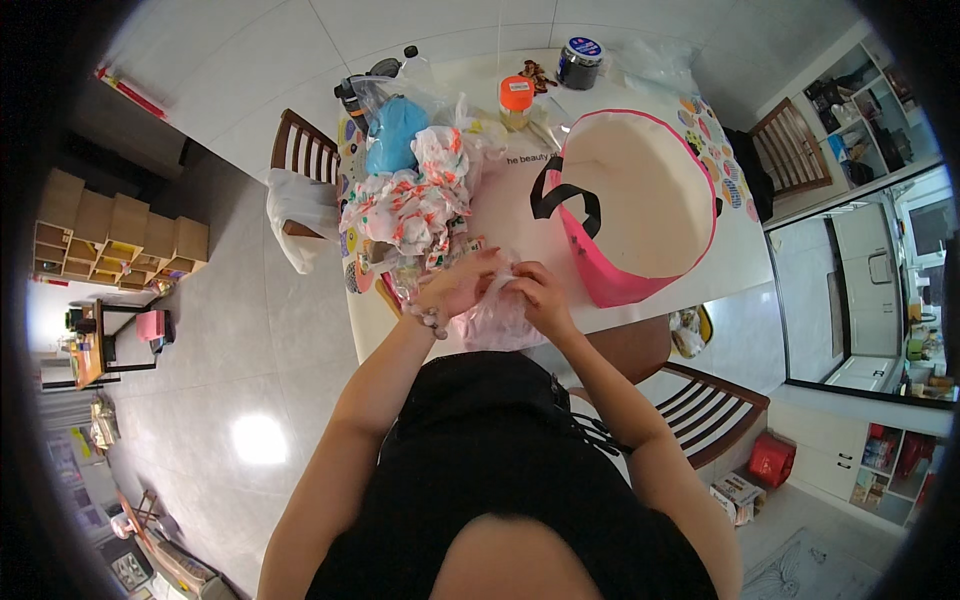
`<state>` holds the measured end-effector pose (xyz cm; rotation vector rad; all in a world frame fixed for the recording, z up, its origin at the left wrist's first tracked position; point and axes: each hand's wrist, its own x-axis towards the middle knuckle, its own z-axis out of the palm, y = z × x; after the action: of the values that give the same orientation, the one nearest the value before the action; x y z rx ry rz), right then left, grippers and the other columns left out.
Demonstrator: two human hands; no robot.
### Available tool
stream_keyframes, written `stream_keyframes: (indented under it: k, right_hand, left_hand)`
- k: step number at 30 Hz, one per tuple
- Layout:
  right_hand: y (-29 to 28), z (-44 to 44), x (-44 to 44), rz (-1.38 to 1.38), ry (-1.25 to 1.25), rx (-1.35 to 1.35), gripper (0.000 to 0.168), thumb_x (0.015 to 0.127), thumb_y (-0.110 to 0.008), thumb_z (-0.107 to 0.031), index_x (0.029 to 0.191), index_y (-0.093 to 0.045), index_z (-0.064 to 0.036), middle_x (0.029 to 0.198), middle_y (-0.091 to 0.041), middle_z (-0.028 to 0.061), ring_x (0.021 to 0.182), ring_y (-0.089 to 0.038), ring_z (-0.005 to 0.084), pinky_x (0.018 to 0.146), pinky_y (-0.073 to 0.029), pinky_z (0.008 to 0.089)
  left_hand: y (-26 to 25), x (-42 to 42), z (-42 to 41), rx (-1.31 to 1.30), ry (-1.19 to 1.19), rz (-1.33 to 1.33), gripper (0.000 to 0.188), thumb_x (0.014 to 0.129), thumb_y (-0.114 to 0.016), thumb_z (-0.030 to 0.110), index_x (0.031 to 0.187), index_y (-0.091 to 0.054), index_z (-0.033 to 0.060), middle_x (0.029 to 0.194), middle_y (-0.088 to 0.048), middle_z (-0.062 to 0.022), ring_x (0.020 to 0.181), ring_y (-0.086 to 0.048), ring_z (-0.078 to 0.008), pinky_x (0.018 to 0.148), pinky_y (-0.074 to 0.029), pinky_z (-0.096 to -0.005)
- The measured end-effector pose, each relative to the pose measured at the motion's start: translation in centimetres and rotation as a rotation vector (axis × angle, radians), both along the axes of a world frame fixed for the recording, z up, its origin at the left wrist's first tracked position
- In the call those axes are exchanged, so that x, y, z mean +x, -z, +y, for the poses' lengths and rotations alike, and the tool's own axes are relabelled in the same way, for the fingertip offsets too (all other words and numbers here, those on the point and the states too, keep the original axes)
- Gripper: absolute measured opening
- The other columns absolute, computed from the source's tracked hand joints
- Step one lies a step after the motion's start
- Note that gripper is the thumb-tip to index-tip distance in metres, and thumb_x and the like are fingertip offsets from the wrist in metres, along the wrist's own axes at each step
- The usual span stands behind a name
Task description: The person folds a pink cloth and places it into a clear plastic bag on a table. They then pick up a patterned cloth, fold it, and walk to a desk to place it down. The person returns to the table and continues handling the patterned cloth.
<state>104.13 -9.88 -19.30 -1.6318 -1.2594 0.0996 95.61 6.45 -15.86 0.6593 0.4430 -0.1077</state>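
Note:
Both my hands meet at a thin translucent pink plastic bag [495, 324] near the table's front edge. My left hand [466, 283], with a beaded bracelet at the wrist, grips the gathered upper part of the bag. The fingers of my right hand [541, 296] pinch the same gathered plastic from the other side. What the bag holds, if anything, cannot be made out. Just beyond my left hand lies a heap of crumpled white plastic bags [409, 202] with red and green print. To the right of my hands stands a pink fabric basket [600, 274] with black handles and a pale inside.
Behind the crumpled bags is a blue bundle [396, 135] in clear plastic. An orange-lidded jar [516, 101], a dark jar [580, 64] and a clear bottle [414, 66] stand at the table's far side. Wooden chairs [712, 412] flank the table [720, 300].

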Motion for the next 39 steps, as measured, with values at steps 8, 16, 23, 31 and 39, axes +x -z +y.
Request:
stream_keyframes:
  k: [8,16,23,31,39]
  right_hand:
    - [-4.2,0.4,-0.9,-0.011,-0.036,-0.055,0.027,0.062,-0.059,0.005,0.086,-0.06,-0.006,0.106,-0.051,0.0097,0.096,-0.052,0.028,0.082,-0.044,0.0355]
    - [-1.1,0.7,-1.6,-0.039,-0.229,-0.159,0.018,0.068,-0.056,-0.004,0.085,-0.057,0.001,0.098,-0.055,0.0142,0.105,-0.047,0.0334,0.093,-0.036,0.0432]
    - [-0.6,-3.5,-3.9,0.302,-0.281,-0.182,0.018,0.077,-0.054,-0.009,0.09,-0.058,0.002,0.103,-0.054,0.0148,0.104,-0.047,0.0327,0.093,-0.036,0.0392]
    - [-2.2,-6.6,-4.1,0.865,-0.237,-0.334,0.025,0.085,-0.045,-0.016,0.097,-0.058,0.002,0.103,-0.055,0.0105,0.1,-0.049,0.0234,0.089,-0.038,0.0326]
    - [0.3,-1.4,2.4,1.261,-0.003,-0.096,0.031,0.09,-0.038,-0.03,0.097,-0.055,-0.005,0.076,-0.053,0.0065,0.069,-0.054,0.0163,0.066,-0.046,0.0327]
  left_hand:
    - [3.0,1.2,0.8,0.358,-0.128,-0.132,0.014,0.089,-0.05,0.012,0.089,-0.056,-0.0006,0.087,-0.06,-0.0097,0.083,-0.058,-0.02,0.079,-0.046,-0.0314]
    - [6.4,5.7,1.7,-0.285,-0.3,0.132,0.016,0.087,-0.04,0.009,0.071,-0.043,0.0085,0.056,-0.035,0.0037,0.041,-0.026,-0.0064,0.035,-0.016,-0.0208]
    - [14.9,6.6,1.5,-0.097,-0.437,0.332,0.012,0.085,-0.046,0.012,0.074,-0.048,0.009,0.056,-0.042,0.0017,0.039,-0.031,-0.0074,0.033,-0.022,-0.0204]
    - [20.3,7.0,1.4,0.151,-0.579,0.293,0.019,0.087,-0.05,0.021,0.073,-0.051,0.0083,0.059,-0.049,-0.001,0.038,-0.039,-0.0104,0.033,-0.029,-0.0262]
    - [3.5,6.0,4.0,1.478,0.099,-0.24,0.016,0.087,-0.054,0.017,0.085,-0.058,0.0016,0.07,-0.055,-0.0081,0.065,-0.053,-0.0139,0.059,-0.043,-0.0272]
